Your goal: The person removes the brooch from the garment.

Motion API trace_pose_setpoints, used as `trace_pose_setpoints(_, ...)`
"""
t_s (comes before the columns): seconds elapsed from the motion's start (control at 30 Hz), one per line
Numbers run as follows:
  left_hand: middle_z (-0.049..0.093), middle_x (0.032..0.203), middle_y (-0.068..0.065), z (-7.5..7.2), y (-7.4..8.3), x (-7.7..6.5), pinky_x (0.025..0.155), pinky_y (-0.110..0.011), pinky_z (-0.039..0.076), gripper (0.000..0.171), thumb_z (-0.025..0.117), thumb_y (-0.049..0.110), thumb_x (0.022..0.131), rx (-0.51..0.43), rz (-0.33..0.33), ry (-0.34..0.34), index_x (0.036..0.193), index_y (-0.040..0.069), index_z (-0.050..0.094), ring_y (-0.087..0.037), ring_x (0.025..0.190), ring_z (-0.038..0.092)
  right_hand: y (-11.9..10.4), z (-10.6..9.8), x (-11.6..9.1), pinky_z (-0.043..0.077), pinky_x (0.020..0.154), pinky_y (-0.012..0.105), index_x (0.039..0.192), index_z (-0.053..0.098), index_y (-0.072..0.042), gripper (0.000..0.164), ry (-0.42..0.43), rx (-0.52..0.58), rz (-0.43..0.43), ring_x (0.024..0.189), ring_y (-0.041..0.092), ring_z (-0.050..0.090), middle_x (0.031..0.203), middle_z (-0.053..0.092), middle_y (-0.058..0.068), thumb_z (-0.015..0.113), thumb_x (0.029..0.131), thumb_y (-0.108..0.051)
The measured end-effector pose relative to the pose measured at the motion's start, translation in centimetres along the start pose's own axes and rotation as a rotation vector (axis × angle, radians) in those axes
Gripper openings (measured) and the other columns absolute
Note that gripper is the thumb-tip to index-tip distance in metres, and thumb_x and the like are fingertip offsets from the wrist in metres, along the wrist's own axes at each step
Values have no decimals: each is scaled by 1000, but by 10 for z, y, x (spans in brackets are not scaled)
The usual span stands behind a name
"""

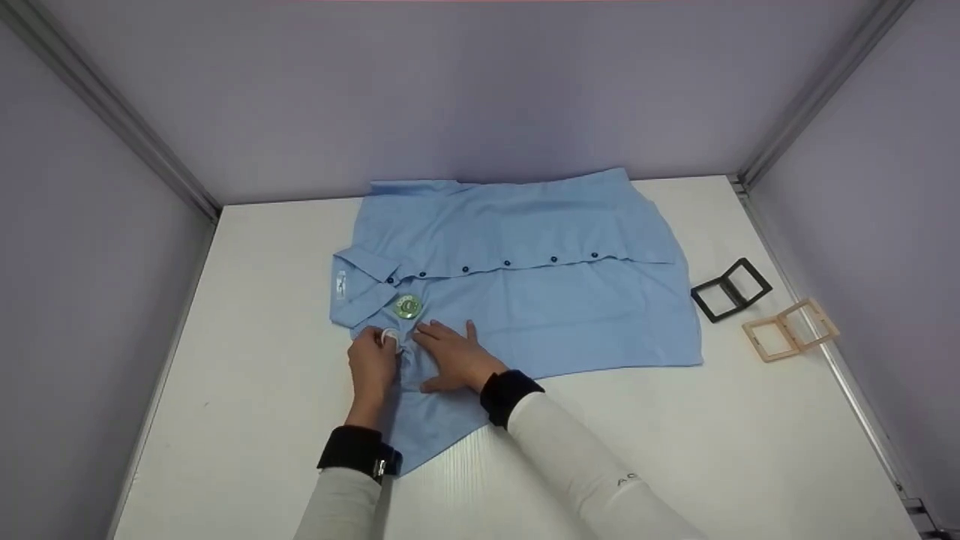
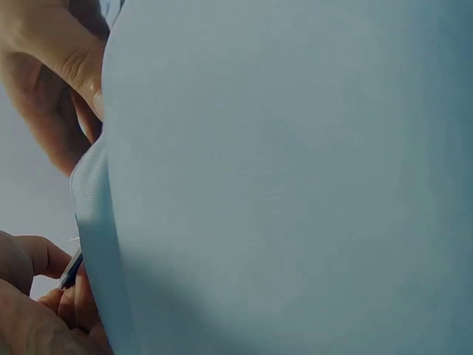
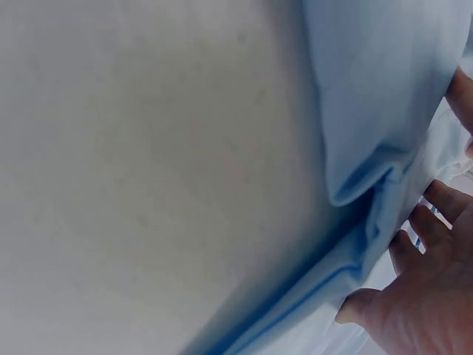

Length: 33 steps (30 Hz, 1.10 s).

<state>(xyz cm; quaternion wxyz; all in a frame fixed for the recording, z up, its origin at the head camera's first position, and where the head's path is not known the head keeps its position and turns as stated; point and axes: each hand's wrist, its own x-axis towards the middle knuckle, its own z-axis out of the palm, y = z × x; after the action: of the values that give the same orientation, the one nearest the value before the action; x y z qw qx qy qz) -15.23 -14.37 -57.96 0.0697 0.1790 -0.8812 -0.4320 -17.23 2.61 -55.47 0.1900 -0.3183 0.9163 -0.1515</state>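
Observation:
A light blue short-sleeved shirt (image 1: 555, 315) with dark buttons lies on the white table, its collar (image 1: 364, 285) to the left. A green round badge (image 1: 408, 306) rests on its chest below the collar. My left hand (image 1: 371, 364) pinches a small round white thing (image 1: 389, 337) against bunched cloth near the shoulder. My right hand (image 1: 454, 356) lies just right of it, fingers spread on the shirt. In the right wrist view the right hand (image 3: 432, 285) shows straight fingers beside folded cloth (image 3: 362, 192). Shirt cloth (image 2: 281, 177) fills most of the left wrist view.
Two small hinged open frames, one black (image 1: 731, 290) and one wood-coloured (image 1: 791, 330), stand right of the shirt. Partition walls (image 1: 480, 90) enclose the back and both sides of the table (image 1: 262, 337).

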Motion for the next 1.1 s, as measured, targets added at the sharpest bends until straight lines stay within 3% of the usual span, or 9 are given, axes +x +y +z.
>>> trace_pose_setpoints(0.17, 57, 80, -13, 1, 3, 1, 65, -43, 43, 10, 57, 4, 94, 38, 117, -42, 93, -5, 62, -29, 73, 55, 0, 0, 1, 9, 110, 66, 154, 35, -20, 88, 1, -3, 5, 147, 18, 19, 160, 26, -3, 77, 82, -47)
trace_pose_setpoints(0.37, 62, 88, -20, -7, 8, 3, 74, -48, 47, 13, 59, 3, 93, 97, 162, -99, 95, -9, 63, -34, 82, 60, 1, 1, 1, 8, 111, 66, 155, 33, -21, 88, -13, -3, 5, 147, 18, 17, 160, 24, -3, 76, 83, -47)
trace_pose_setpoints(0.53, 62, 88, -19, -13, 11, 4, 74, -49, 48, 14, 59, 4, 93, 132, 152, -157, 93, -9, 63, -35, 82, 60, 0, 0, 0, 9, 111, 66, 154, 34, -21, 88, -10, 3, -4, 147, 18, 18, 160, 25, -3, 77, 82, -47)
trace_pose_setpoints(0.83, 64, 93, -24, -17, 7, 0, 77, -52, 49, 20, 54, 8, 95, 183, 86, -187, 99, -11, 61, -39, 87, 63, 1, 1, 2, 8, 111, 65, 155, 32, -21, 89, -21, 0, 6, 147, 17, 17, 161, 23, -4, 76, 82, -48)
trace_pose_setpoints(1.1, 63, 90, -26, -18, 1, 1, 75, -53, 49, 17, 53, 5, 92, 200, 90, -193, 93, -11, 61, -42, 85, 63, 2, 1, 1, 8, 111, 66, 155, 32, -21, 90, -14, -6, -9, 147, 18, 17, 161, 23, -4, 76, 82, -49)
